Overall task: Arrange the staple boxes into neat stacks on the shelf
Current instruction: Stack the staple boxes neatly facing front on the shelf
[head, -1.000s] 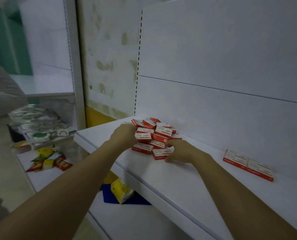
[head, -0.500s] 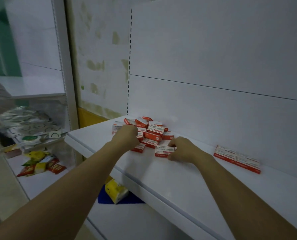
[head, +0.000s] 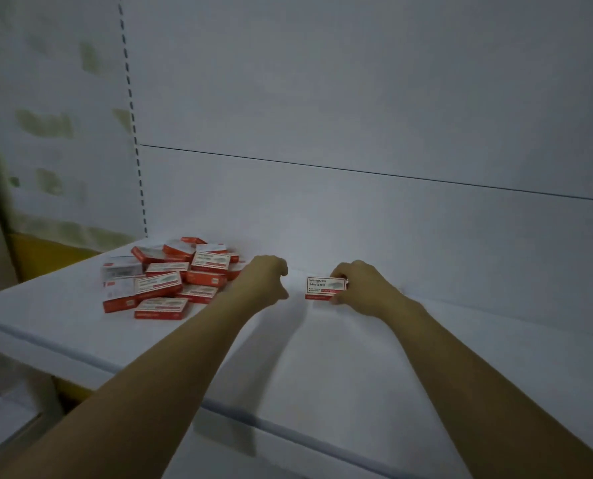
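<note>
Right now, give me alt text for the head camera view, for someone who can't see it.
The right hand pinches one staple box on or just above a white shelf, apart from a loose pile of red-and-white boxes to the left. The left hand, fingers curled and seemingly empty, is between the box and the pile.
</note>
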`<state>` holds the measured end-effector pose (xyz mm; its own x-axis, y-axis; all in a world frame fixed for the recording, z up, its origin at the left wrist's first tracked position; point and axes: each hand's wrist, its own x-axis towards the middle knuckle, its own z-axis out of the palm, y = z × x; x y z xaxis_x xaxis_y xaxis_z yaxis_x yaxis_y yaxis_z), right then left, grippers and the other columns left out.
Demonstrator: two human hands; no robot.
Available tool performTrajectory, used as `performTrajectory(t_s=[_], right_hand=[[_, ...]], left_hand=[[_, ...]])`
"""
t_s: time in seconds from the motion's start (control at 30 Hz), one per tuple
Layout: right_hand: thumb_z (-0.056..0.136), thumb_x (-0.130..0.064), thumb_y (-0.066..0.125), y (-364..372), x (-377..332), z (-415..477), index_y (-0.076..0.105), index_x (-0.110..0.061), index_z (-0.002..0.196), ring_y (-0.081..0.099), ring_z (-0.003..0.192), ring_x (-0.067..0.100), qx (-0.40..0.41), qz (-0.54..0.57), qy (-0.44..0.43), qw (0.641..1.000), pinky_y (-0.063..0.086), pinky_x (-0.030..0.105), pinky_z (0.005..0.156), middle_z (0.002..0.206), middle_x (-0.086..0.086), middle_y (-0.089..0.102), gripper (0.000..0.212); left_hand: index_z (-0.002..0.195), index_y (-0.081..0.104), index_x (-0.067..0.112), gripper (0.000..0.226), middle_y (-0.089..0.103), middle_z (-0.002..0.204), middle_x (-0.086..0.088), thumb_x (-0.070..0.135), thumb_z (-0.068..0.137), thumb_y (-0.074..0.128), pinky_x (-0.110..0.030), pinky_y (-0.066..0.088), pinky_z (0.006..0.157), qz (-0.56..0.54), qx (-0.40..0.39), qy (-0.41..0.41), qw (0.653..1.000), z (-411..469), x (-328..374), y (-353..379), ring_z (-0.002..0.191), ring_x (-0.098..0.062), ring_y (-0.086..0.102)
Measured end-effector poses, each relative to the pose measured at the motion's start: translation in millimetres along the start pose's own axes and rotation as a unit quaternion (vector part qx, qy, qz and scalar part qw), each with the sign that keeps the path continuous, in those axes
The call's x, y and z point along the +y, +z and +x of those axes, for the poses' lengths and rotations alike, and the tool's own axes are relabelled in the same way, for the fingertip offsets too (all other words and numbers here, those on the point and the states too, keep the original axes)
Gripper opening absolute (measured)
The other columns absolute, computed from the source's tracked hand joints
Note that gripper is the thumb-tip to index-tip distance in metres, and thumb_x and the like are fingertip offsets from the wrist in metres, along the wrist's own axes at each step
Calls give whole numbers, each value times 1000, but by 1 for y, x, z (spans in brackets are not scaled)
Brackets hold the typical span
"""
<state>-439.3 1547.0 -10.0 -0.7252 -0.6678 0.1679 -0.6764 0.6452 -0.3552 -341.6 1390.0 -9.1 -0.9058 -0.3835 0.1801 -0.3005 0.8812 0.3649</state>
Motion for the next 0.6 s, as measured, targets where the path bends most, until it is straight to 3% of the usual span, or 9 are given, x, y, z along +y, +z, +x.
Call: performTrajectory(t_s=[0.1, 0.4, 0.53, 0.6], right_hand=[[79, -20, 73, -11, 22, -11, 57, -11, 120, 53, 108, 27, 17, -9, 22, 1000, 41, 28, 82, 118, 14, 51, 46], [77, -16, 74, -28, 70, -39, 59, -12, 114, 53, 99, 22, 88, 17, 65, 994, 36, 22, 73, 111, 10, 52, 41], [77, -14, 74, -27, 81, -46, 59, -12, 110, 51, 87, 15, 125, 38, 63, 989, 38, 17, 67, 108, 6, 51, 36], [76, -12, 74, -26, 85, -50, 59, -12, 108, 51, 86, 14, 143, 50, 63, 986, 40, 18, 70, 107, 5, 51, 36]], left_hand=[[127, 54, 10, 52, 58, 121, -8, 17, 79, 74, -24, 44, 76, -22, -13, 45, 999, 11, 23, 15, 105, -21, 57], [120, 57, 12, 46, 60, 113, -9, 16, 78, 74, -31, 48, 86, -69, 5, 160, 985, 27, 81, 53, 102, -24, 57], [113, 61, 10, 37, 62, 109, -9, 16, 79, 73, -28, 47, 83, -104, 43, 187, 976, 30, 93, 68, 98, -22, 58], [111, 61, 8, 35, 63, 107, -10, 15, 78, 72, -30, 48, 83, -135, 58, 191, 970, 30, 96, 75, 96, -23, 59]])
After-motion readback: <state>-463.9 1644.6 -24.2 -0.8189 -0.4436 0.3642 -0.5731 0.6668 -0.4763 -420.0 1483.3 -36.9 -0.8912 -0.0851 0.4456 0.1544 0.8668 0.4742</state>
